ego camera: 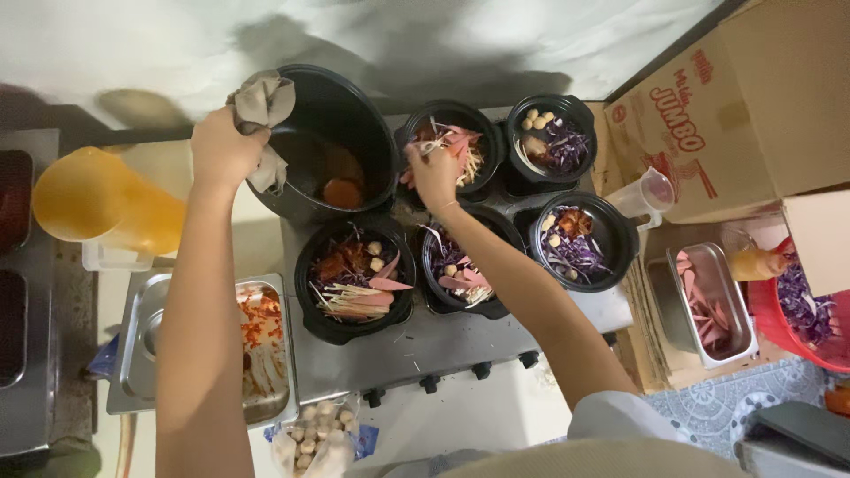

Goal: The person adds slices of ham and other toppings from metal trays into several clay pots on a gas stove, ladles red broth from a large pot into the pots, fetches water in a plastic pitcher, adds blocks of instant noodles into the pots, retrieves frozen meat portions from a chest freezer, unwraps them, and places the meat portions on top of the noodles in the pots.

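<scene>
Left arm stretched forward, left hand fisted, grip clamped on a grey cloth pressed against the rim of the large black pot at the back left of the stove top. Pot tilted toward the camera, dark inside with a red-orange paste at the bottom.

Right arm reaches in from the lower right, elbow bent, right hand over the gap between the big pot and the back-row middle bowl. Fingers together, pinching something pale and thin; cannot tell exactly what.

Five small black bowls stand on the stove in two rows, touching or just beside each other. Each holds shredded purple cabbage, pink sausage slices, pale balls, some with thin noodle-like strands. Front left bowl just below the big pot.

Left of the stove: orange plastic pitcher, steel tray with red-flecked food. Right: cardboard box, steel tub of sausage strips, red basin with cabbage. Bag of pale balls at the front edge.
</scene>
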`<state>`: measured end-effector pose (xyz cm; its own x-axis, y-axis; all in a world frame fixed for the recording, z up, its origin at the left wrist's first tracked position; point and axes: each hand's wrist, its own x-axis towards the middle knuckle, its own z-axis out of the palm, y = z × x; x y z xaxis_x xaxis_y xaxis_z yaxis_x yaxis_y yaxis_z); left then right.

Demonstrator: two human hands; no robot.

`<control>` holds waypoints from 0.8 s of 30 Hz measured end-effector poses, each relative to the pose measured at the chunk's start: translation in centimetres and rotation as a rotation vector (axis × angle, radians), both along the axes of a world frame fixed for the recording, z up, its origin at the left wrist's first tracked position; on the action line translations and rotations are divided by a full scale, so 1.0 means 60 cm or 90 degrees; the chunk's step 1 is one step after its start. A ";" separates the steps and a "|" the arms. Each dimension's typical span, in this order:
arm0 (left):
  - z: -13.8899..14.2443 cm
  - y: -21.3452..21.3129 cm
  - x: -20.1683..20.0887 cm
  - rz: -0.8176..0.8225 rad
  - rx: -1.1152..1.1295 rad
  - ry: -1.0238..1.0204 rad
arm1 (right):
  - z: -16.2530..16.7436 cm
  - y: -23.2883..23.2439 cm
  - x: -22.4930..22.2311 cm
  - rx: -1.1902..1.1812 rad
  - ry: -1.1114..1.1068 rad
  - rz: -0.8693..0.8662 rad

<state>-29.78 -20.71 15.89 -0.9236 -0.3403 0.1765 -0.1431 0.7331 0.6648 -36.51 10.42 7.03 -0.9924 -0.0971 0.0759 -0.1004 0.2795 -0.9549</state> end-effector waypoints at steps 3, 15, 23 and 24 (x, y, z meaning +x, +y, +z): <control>0.001 0.000 0.001 0.002 0.005 0.012 | 0.011 0.032 -0.010 -0.062 -0.013 -0.015; -0.009 -0.010 0.002 0.006 0.013 -0.034 | 0.074 0.241 -0.073 -0.057 0.073 -0.163; -0.018 -0.017 0.001 0.001 0.045 -0.036 | 0.110 0.269 -0.007 0.326 0.299 -0.015; -0.020 -0.018 0.001 0.001 0.070 -0.047 | 0.117 0.269 0.006 0.345 0.435 0.080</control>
